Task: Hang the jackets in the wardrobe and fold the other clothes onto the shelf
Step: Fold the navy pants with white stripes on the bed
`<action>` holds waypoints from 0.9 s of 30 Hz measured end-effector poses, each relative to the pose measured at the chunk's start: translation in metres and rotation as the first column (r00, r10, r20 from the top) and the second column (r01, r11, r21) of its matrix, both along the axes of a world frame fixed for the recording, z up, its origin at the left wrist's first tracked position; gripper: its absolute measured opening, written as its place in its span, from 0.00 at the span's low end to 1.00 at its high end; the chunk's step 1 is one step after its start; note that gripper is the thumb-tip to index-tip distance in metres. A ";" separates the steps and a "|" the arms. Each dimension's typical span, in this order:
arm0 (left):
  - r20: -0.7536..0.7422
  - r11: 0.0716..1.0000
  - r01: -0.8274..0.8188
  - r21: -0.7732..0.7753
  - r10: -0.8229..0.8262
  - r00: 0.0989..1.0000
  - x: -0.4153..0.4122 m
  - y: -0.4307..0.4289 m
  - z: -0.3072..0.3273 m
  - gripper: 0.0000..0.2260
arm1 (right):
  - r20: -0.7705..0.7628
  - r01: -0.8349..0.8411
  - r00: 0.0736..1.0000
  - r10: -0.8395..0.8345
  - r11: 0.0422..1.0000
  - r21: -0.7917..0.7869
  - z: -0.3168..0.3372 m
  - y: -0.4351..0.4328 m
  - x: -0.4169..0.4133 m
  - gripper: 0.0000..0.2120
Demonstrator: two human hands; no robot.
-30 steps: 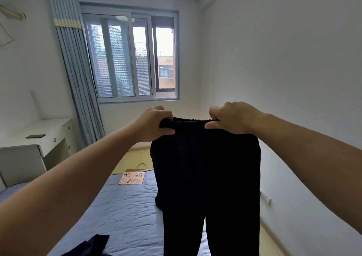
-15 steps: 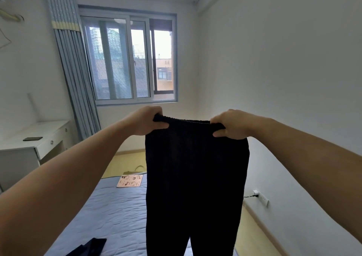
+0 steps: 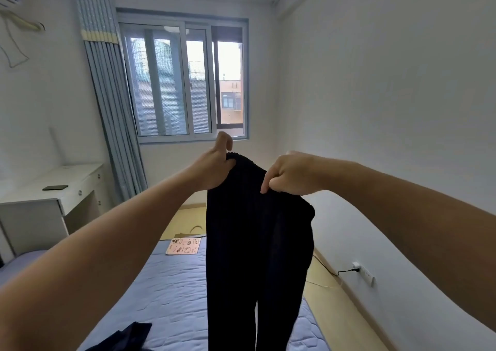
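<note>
Black trousers (image 3: 257,243) are held up by the waistband and hang directly below both hands, over the bed (image 3: 166,283). One waistband end is gripped in the curled left hand (image 3: 217,168); the other is pinched in the closed fingers of the right hand (image 3: 290,175). Since half a second ago the hands have been drawn closer, the left raised above the right, and the waistband is bunched between them. Judged: a lengthwise fold is being started. No shelf is seen.
</note>
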State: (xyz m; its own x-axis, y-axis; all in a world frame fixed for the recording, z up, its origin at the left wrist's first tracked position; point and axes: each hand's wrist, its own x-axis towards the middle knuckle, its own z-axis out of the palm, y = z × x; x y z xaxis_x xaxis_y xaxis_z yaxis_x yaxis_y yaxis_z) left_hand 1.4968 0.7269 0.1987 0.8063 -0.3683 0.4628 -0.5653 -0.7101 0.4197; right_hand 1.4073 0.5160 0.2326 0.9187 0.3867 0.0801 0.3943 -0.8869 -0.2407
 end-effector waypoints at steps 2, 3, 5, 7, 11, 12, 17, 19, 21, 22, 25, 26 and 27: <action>0.000 0.999 0.037 0.008 -0.037 0.999 -0.006 -0.002 0.002 0.05 | -0.031 0.022 0.999 -0.019 0.994 0.110 0.003 0.001 -0.001 0.16; 0.009 0.999 0.046 0.008 -0.046 0.999 -0.009 -0.002 0.003 0.04 | -0.060 0.022 0.998 -0.014 0.990 0.143 0.004 0.000 -0.001 0.17; 0.030 0.999 0.048 -0.002 -0.048 0.998 -0.015 -0.001 0.007 0.06 | -0.068 -0.004 0.998 0.010 0.996 0.093 0.005 -0.004 -0.002 0.21; 0.003 0.996 0.085 -0.013 -0.085 0.996 -0.022 0.001 0.010 0.13 | -0.012 -0.022 1.000 0.022 1.000 -0.012 0.003 -0.007 -0.002 0.21; -0.088 0.987 0.162 -0.011 -0.162 0.983 -0.040 0.000 0.014 0.18 | 0.138 0.018 0.990 -0.006 0.996 -0.088 0.000 -0.013 0.005 0.10; -0.112 0.983 0.182 -0.034 -0.185 0.976 -0.042 -0.001 0.014 0.17 | 0.159 0.037 0.987 -0.021 0.994 -0.099 0.001 -0.014 0.006 0.12; -0.146 0.978 0.209 -0.011 -0.209 0.967 -0.042 -0.009 0.005 0.25 | 0.101 0.093 0.991 -0.089 0.995 -0.037 0.001 -0.013 0.008 0.06; -0.075 0.977 0.196 0.084 -0.190 0.979 -0.040 -0.012 -0.003 0.30 | 0.119 0.101 0.988 -0.102 0.995 0.012 -0.001 -0.009 0.009 0.08; -0.056 0.978 0.177 0.111 -0.172 0.984 -0.038 -0.015 -0.011 0.31 | 0.146 0.098 0.983 -0.107 0.993 0.068 -0.002 -0.006 0.010 0.09; -0.056 0.979 0.168 0.111 -0.163 0.985 -0.036 -0.017 -0.012 0.29 | 0.158 0.095 0.982 -0.107 0.992 0.081 -0.002 -0.004 0.010 0.10; -0.102 0.980 0.161 0.115 -0.150 0.983 -0.034 -0.018 -0.007 0.15 | 0.170 0.095 0.979 -0.113 0.989 0.112 -0.001 -0.007 0.012 0.12; -0.138 0.977 0.168 0.131 -0.150 0.979 -0.034 -0.016 -0.002 0.12 | 0.155 0.102 0.980 -0.122 0.987 0.128 -0.001 -0.009 0.012 0.12; -0.184 0.974 0.180 0.139 -0.153 0.971 -0.033 -0.012 0.003 0.12 | 0.127 0.109 0.983 -0.129 0.983 0.148 -0.001 -0.012 0.012 0.13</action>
State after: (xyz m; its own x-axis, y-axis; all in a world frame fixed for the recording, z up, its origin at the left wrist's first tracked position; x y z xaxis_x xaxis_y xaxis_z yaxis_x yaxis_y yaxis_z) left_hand 1.4634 0.7145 0.2019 0.7899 -0.5597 0.2505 -0.6100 -0.6758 0.4137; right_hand 1.4193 0.5035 0.2319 0.9343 0.2514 0.2529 0.3256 -0.8907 -0.3173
